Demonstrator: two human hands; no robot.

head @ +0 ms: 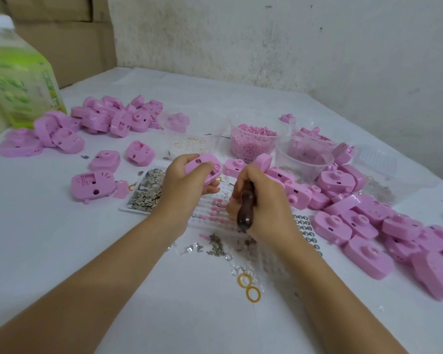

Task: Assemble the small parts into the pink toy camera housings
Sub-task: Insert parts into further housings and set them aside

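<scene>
Mid-batch by the look: left hand (187, 180) grips one pink housing (202, 167), right hand (261, 200) clutches a wooden-handled tool (244, 208), housing piles (368, 226) both sides.

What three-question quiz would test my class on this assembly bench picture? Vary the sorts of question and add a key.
1. True or false: the left hand holds a pink housing.
2. What does the right hand grip? A: a dark-handled tool. B: scissors. C: a paintbrush.
3. Fill the gap: the clear tub beyond the hands holds small ____ pieces.

Key: 1 true; 2 A; 3 pink.
</scene>
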